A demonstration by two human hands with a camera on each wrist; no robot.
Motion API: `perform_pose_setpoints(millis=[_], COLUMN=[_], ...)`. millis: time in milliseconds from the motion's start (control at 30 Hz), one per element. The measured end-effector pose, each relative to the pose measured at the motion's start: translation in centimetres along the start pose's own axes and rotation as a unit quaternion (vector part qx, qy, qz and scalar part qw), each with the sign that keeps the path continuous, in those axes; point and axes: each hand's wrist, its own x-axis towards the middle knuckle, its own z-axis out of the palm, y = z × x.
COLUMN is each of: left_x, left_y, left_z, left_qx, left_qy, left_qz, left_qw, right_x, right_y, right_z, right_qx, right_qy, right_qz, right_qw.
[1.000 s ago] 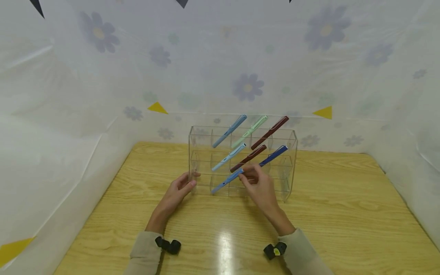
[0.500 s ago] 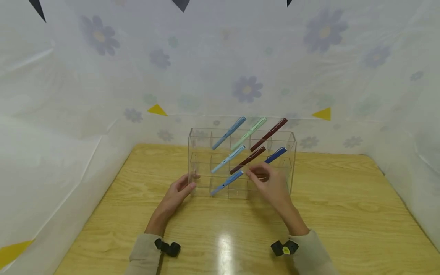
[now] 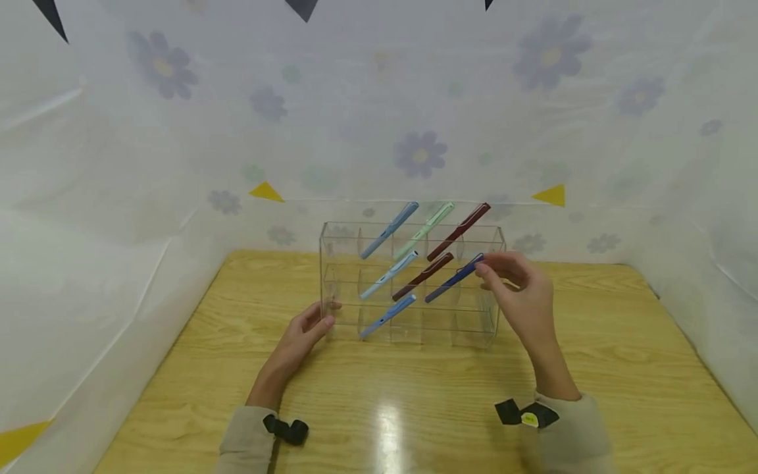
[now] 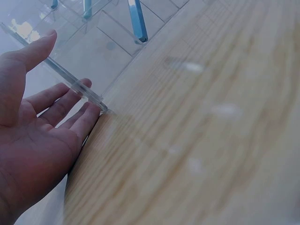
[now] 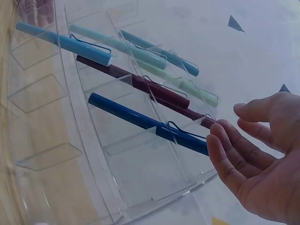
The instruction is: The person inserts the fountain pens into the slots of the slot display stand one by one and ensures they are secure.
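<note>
A clear acrylic pen rack (image 3: pixel 408 339) with tiered compartments stands on the table, several slanted pens in it. My left hand (image 3: pixel 302 339) holds its left side edge; in the left wrist view the thumb and fingers lie about that edge. My right hand (image 3: pixel 524 296) is at the cap end of the dark blue pen (image 3: pixel 453 280) in the middle tier. In the right wrist view its thumb stands apart from the fingers (image 5: pixel 225 159), which hide that pen's end. A blue pen (image 3: pixel 387 317) lies alone in the bottom tier, left of the bottom compartments.
A light blue pen (image 3: pixel 389 275) and a maroon pen (image 3: pixel 423 277) share the middle tier. Above them are a steel-blue pen (image 3: pixel 389 230), a mint pen (image 3: pixel 424 230) and another maroon pen (image 3: pixel 458 232). A flowered white curtain (image 3: pixel 355 131) hangs behind the wooden table (image 3: pixel 622 368).
My right hand has left the blue pen in the bottom tier and moved right and up to the dark blue pen. My left hand stays at the rack's edge.
</note>
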Motion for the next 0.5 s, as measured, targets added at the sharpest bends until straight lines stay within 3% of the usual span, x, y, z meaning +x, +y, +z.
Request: perform_pose_setpoints(millis=[267, 500], left_x=[-0.1, -0.1], left_y=[0.1, 0.1], left_z=[0.0, 0.0], left_qx=[0.006, 0.000], left_qy=[0.003, 0.003], left_qz=[0.000, 0.001], left_qw=[1.0000, 1.0000], right_x=[0.8, 0.8], right_y=[1.2, 4.7], right_z=[-2.7, -3.8], right_qx=[0.000, -0.036], right_qy=[0.075, 0.097], right_qz=[0.009, 0.072], right_qw=[0.9971, 0.9921])
